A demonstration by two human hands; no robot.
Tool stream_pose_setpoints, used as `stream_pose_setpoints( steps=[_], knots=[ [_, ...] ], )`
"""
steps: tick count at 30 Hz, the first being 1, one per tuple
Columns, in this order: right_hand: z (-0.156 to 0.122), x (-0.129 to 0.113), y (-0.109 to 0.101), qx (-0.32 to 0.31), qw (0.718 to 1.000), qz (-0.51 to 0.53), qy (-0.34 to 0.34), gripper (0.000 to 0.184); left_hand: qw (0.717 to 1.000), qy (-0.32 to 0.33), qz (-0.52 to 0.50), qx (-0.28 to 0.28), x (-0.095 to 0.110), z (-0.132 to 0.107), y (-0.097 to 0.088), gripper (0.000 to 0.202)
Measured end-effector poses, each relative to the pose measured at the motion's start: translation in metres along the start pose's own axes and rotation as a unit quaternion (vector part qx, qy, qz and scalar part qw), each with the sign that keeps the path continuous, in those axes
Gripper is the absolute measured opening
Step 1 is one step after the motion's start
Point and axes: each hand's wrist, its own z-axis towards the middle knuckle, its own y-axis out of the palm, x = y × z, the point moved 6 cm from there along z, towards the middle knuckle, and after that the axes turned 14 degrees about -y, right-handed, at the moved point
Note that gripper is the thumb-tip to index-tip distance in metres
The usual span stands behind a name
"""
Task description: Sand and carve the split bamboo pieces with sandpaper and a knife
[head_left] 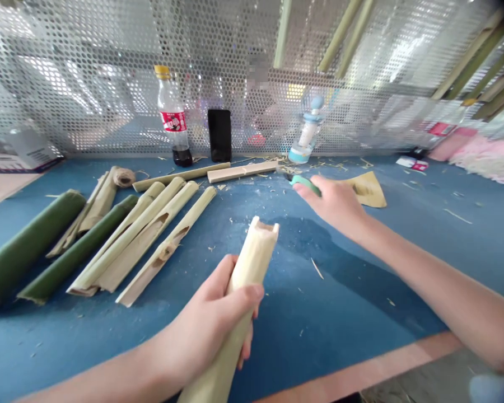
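My left hand (224, 308) is closed around a pale, peeled bamboo tube (256, 254), which slants up and away from me. Two prongs with a notch between them form its far end. Farther off to the right, my right hand (334, 198) grips a green utility knife (306, 183) low over the table; a dark end points left, too small to make out well. Just behind that hand lies a piece of tan sandpaper or card (367, 189). Both hands are apart from each other.
Several split bamboo pieces (147, 240) and green bamboo tubes (36, 240) lie left, near a twine roll (124, 177). A cola bottle (174, 120), a phone (219, 135) and a blue-white bottle (306, 134) stand along the perforated panel (121, 73). Shavings dot the blue table (340, 313).
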Motion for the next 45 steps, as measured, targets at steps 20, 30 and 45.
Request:
stream_pose_setpoints(
  steps=[20,30,45],
  knots=[
    [-0.014,-0.030,0.009,-0.098,0.992,0.067,-0.036,0.056,0.999,0.011,-0.027,0.034,-0.008,-0.004,0.002,0.031],
    [-0.040,-0.077,-0.004,-0.187,0.954,0.200,-0.125,0.053,0.997,0.011,-0.044,0.065,-0.004,0.003,-0.007,0.036],
    [-0.021,-0.044,-0.018,-0.174,0.960,0.207,-0.076,0.058,0.994,-0.031,0.016,0.106,-0.007,-0.003,-0.004,0.041]
  ],
)
